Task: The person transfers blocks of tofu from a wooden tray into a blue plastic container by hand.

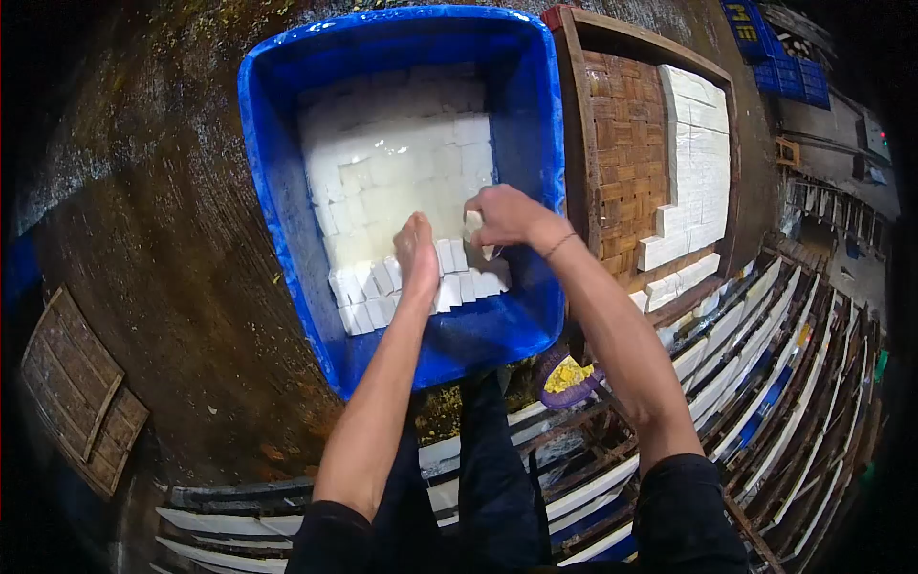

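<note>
Rows of white tofu blocks [368, 196] fill much of a large blue plastic tub [459, 349], the far ones lying under cloudy liquid. Nearer me, more tofu blocks [378, 282] stand close together in two rows. My left hand [418, 256] is seen edge-on among these near rows, its fingers held straight and its palm side against the blocks to its right. Over the tub's right side, the bent fingers of my right hand [510, 216] grip a white tofu block [473, 226]. That hand partly covers the block.
Right of the tub stands a wooden frame with a woven tray [626, 143], carrying a slab of cut tofu [696, 153]. A purple bowl [569, 383] with yellow bits sits by the tub's near right corner. Slatted racks [755, 383] fill the lower right. A wooden panel [81, 392] lies left.
</note>
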### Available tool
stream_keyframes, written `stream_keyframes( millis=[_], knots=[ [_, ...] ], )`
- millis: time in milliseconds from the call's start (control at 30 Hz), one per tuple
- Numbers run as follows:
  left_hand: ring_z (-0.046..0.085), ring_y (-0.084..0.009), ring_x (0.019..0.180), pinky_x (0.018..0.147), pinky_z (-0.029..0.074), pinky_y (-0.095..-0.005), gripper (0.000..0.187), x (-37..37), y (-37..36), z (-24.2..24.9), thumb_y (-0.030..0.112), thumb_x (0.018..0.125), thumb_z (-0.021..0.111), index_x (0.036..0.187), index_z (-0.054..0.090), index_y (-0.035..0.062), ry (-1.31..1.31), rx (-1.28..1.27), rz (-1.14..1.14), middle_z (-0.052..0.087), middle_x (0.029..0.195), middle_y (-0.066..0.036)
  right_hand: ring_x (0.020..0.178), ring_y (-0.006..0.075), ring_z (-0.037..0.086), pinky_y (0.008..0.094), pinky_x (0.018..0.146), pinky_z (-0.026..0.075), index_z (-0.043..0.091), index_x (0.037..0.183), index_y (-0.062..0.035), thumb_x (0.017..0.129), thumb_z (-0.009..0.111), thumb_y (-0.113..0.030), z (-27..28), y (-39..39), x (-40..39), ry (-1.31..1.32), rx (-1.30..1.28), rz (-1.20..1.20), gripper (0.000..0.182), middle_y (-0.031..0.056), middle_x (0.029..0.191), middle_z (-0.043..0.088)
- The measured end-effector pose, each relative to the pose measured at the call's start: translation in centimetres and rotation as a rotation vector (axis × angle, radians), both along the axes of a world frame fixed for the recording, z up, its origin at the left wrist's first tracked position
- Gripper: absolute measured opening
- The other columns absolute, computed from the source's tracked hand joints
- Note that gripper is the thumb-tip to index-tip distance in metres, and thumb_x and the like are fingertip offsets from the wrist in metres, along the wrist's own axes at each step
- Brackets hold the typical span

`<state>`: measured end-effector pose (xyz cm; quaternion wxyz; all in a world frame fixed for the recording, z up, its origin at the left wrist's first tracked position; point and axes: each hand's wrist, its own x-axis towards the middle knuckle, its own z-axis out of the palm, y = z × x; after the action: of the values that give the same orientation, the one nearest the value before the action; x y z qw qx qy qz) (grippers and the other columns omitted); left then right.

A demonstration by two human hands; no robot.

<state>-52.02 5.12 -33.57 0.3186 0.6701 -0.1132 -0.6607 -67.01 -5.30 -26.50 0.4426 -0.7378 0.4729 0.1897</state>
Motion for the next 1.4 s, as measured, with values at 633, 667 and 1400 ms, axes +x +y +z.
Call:
stream_keyframes(
  millis=[633,667,1400],
  knots=[
    [0.049,-0.0381,0.125,0.102,0.041,-0.0532,0.061,-0.5,1.9,-4.9,0.019,0.082,0.054,0.142,0.047,0.0114,-0.606,-0.871,-1.212,0.053,0.137,-0.018,0.104,0.0352,0.061,0.0436,0.092,0.05,0.066,0.107,-0.0049,0.079,0.06,-0.012,17.7,5.1,-12.7,-0.36,-0.753,-0.76,0.03,0.0175,0.11,0.063],
    [0.049,-0.0364,0.126,0.103,0.038,-0.0545,0.062,-0.7,2.3,-4.4,0.018,0.082,0.053,0.143,0.046,0.012,-0.626,-0.749,-1.287,0.054,0.137,-0.018,0.101,0.036,0.062,0.0428,0.092,0.05,0.067,0.106,-0.0034,0.079,0.059,-0.011,17.8,5.4,-17.9,-0.246,-0.849,-0.873,0.029,0.0196,0.107,0.065],
    [0.053,-0.0238,0.094,0.087,0.045,-0.0381,0.017,-3.6,2.0,-6.6,0.021,0.096,0.056,0.102,0.061,0.0051,-0.14,-0.266,-0.992,0.059,0.095,-0.007,0.124,0.0387,0.053,0.042,0.105,0.042,0.062,0.127,-0.0039,0.075,0.077,-0.044,0.0,10.5,-61.7,0.313,-0.774,-1.817,0.067,0.0232,0.122,0.063]
  ],
)
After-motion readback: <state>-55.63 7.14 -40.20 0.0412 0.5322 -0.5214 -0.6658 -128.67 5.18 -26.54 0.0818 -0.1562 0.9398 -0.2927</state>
